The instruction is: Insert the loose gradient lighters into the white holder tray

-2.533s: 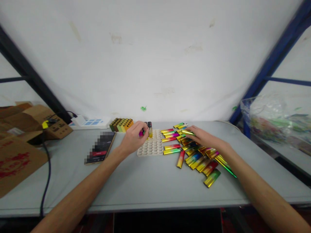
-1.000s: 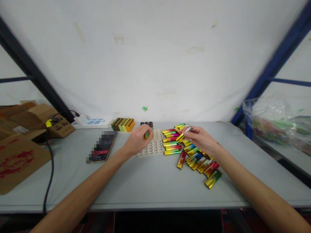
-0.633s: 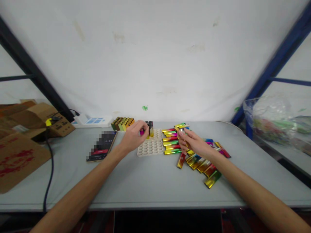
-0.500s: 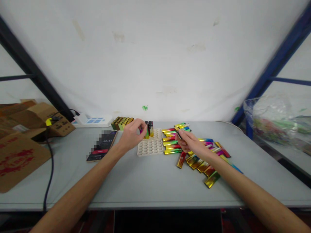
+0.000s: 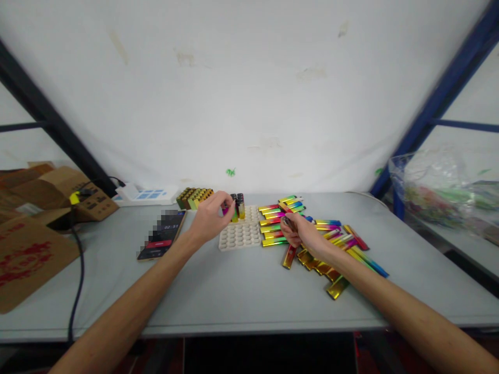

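A white tray with round holes point(image 5: 239, 236) lies on the grey table point(image 5: 234, 291). A few shiny sticks stand upright point(image 5: 238, 206) at its far edge. My left hand point(image 5: 210, 221) is closed there, fingers pinched on a pink-and-green stick at the tray's back left. My right hand point(image 5: 302, 236) is curled around a shiny stick just right of the tray, over a heap of flat rainbow-coloured metallic sticks point(image 5: 331, 249). A neat row of the same sticks point(image 5: 275, 226) lies between tray and heap.
A phone point(image 5: 161, 241) lies left of the tray. Behind it stand a block of gold-topped sticks point(image 5: 194, 197) and a white power strip point(image 5: 142, 195). Cardboard boxes point(image 5: 35, 218) and a black cable point(image 5: 78, 270) fill the left. A clear plastic bag point(image 5: 440, 192) sits at the right.
My right hand picked a stick off the heap, lifted it and drew it left toward the tray. My left hand stayed at the tray's far edge, working a stick among the upright ones.
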Available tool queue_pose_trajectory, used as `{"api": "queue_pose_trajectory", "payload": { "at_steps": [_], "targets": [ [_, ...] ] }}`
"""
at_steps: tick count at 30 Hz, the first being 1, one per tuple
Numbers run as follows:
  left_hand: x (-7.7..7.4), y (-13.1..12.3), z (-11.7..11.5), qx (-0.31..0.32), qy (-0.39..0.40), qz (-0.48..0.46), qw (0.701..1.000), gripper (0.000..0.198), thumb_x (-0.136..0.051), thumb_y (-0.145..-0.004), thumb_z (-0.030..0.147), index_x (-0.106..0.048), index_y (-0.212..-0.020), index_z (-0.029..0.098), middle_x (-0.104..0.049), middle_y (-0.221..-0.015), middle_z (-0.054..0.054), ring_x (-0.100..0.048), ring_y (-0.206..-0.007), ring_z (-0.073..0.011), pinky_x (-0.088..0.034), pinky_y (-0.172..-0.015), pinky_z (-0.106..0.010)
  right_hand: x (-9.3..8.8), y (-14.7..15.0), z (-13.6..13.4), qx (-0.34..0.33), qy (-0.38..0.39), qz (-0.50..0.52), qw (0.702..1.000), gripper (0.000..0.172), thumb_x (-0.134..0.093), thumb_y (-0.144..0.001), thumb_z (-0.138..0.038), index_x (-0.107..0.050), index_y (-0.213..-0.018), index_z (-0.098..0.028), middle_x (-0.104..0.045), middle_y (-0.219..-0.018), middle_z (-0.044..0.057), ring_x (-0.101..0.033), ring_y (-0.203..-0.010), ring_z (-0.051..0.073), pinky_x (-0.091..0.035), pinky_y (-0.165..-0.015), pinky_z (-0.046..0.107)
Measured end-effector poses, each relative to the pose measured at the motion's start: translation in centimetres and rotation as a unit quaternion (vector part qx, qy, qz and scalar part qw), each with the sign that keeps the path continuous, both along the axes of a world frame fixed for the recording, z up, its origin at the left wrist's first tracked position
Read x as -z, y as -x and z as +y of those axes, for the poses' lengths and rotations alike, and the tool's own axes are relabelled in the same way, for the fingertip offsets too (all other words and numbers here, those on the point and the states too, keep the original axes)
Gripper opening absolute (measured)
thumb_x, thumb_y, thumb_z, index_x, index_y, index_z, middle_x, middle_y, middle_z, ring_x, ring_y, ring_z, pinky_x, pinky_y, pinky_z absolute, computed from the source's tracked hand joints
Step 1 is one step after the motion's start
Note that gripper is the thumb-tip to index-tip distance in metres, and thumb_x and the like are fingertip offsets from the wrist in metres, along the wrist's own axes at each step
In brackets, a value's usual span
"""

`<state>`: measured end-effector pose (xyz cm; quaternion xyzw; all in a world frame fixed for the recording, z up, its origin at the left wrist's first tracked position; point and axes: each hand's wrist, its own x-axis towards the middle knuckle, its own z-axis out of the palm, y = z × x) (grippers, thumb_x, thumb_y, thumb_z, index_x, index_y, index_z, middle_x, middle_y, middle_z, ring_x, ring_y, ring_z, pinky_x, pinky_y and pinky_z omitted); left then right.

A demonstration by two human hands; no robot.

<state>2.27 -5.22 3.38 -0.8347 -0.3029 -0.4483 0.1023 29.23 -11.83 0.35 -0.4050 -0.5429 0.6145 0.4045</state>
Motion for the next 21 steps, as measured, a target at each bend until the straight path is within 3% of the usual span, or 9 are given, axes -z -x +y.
{"api": "queue_pose_trajectory", "payload": {
  "at_steps": [6,10,14,17,21],
  "targets": [
    [0.2,-0.1,0.0,0.011,0.011,0.005,1.0,0.012,-0.055,-0.094,0.016,-0.054,-0.082,0.019,-0.058,-0.073,0.002,-0.056,-0.068,-0.013,-0.046,-0.068,-0.025,0.2,0.0,0.1,0.008,-0.004,0.004,1.0,0.046,-0.042,-0.096,-0.054,-0.033,-0.063,-0.024,-0.023,-0.055,-0.008,-0.015,-0.046,0.009,-0.017,-0.042,0.024],
    [0.6,-0.4,-0.1,0.027,0.03,0.002,0.999,0.013,-0.056,-0.094,0.017,-0.055,-0.081,0.019,-0.058,-0.073,0.001,-0.056,-0.066,-0.0128,-0.046,-0.066,-0.025,0.0,0.2,0.1,0.027,-0.001,0.016,1.0,0.056,-0.044,-0.095,-0.069,-0.043,-0.066,-0.021,-0.025,-0.056,-0.008,-0.016,-0.045,0.008,-0.014,-0.042,0.022],
    [1.3,-1.3,-0.6,0.064,0.065,-0.003,0.996,0.012,-0.062,-0.094,0.022,-0.058,-0.083,0.018,-0.063,-0.076,0.0,-0.059,-0.067,-0.0126,-0.048,-0.066,-0.025,0.6,0.3,0.3,-0.002,-0.014,0.027,1.0,0.066,-0.037,-0.093,-0.079,-0.055,-0.075,-0.019,-0.033,-0.055,-0.007,-0.02,-0.043,0.007,-0.016,-0.041,0.021],
    [1.7,-2.3,-1.5,0.114,0.095,-0.002,0.989,0.01,-0.066,-0.095,0.026,-0.065,-0.101,0.017,-0.067,-0.085,-0.002,-0.062,-0.072,-0.0131,-0.052,-0.071,-0.026,0.7,0.4,0.1,-0.023,-0.011,0.019,0.999,0.071,-0.029,-0.093,-0.081,-0.062,-0.093,-0.019,-0.035,-0.05,-0.008,-0.022,-0.04,0.008,-0.019,-0.039,0.022],
    [1.6,-3.5,-3.0,0.185,0.111,0.021,0.976,0.038,-0.066,-0.096,0.023,-0.061,-0.134,0.021,-0.069,-0.1,-0.007,-0.067,-0.089,-0.0161,-0.057,-0.083,-0.03,0.2,0.5,-0.7,-0.052,0.008,-0.003,0.999,0.072,-0.027,-0.094,-0.081,-0.058,-0.121,-0.022,-0.044,-0.054,-0.008,-0.022,-0.037,0.008,-0.016,-0.037,0.02]
  ]
}}
